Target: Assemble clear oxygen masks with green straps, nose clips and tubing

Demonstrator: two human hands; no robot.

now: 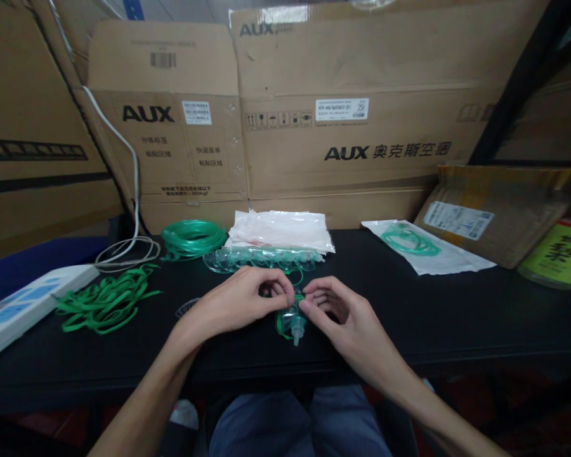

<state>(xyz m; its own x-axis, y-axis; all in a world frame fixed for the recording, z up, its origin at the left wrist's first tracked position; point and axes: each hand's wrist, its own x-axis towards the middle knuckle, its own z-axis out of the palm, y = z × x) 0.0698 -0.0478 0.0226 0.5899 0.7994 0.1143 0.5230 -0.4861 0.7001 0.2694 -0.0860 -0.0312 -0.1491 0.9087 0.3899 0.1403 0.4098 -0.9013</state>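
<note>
A clear green-tinted oxygen mask [295, 322] is at the middle of the black table, with its connector pointing toward me. My left hand [250, 295] is closed in a pinch at the mask's upper left edge. From the other side, my right hand [345, 311] pinches its upper right edge with thumb and fingers. A green elastic strap [280, 325] loops down beside the mask's left side. The fingertips hide part of the mask and strap. Just beyond my hands lies a row of similar clear masks [266, 257].
White plastic bags [280, 230] lie behind the masks, beside coiled green tubing [193, 238]. Leftward are loose green straps [109, 298] and a power strip [38, 304]. A bag with tubing [450, 257], a small carton [492, 209] and a can [561, 254] stand right. Large cardboard [285, 158] closes the back.
</note>
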